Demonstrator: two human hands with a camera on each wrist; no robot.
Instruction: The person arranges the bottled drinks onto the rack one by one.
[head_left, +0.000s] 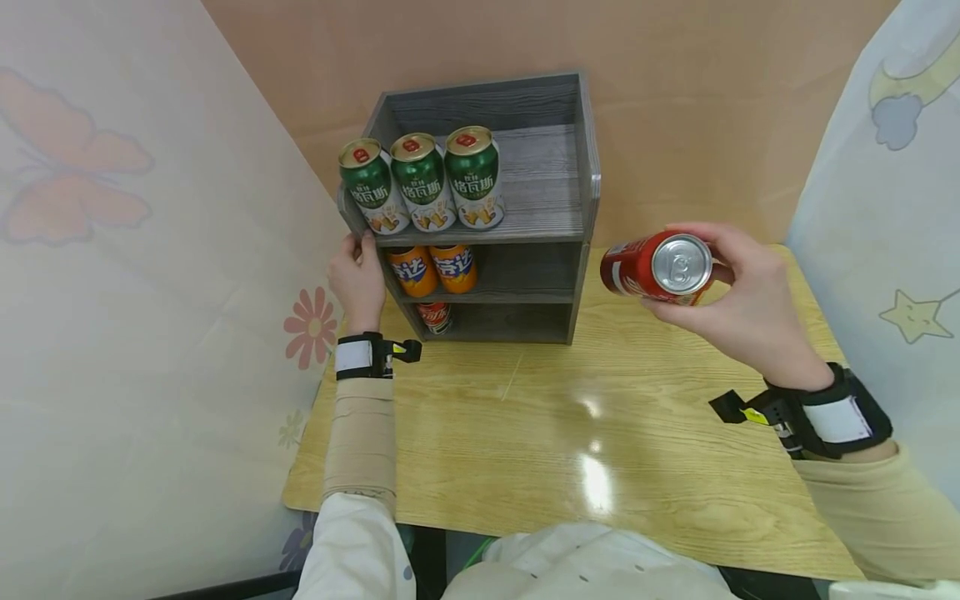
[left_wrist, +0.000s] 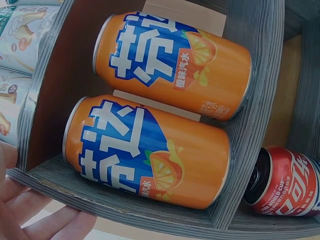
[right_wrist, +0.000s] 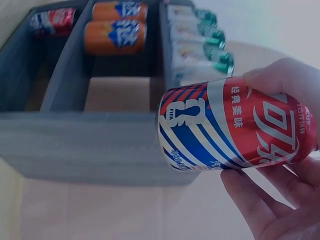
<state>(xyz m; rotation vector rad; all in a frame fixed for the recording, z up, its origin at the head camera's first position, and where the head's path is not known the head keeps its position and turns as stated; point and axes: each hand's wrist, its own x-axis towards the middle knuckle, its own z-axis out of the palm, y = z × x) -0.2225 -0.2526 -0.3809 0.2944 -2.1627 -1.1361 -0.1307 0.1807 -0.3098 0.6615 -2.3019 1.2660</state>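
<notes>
My right hand (head_left: 750,292) grips a red cola can (head_left: 637,271) in the air to the right of a grey wooden shelf (head_left: 590,192). In the right wrist view the can (right_wrist: 225,125) lies sideways, fingers and thumb around its lid end. My left hand (head_left: 358,279) holds the left edge of the shelf, just below the top board. Its fingers (left_wrist: 55,220) lie along the outer side in the left wrist view. On the middle level stand two orange soda cans (left_wrist: 150,150). A red cola can (head_left: 435,317) stands at the left of the bottom level.
Three green and white cans (head_left: 420,183) stand in a row at the left of the top level. The shelf rests on a light wooden table (head_left: 525,433). Patterned white sheets (head_left: 187,292) hang at the left and right, with a tan backdrop (head_left: 675,100) behind.
</notes>
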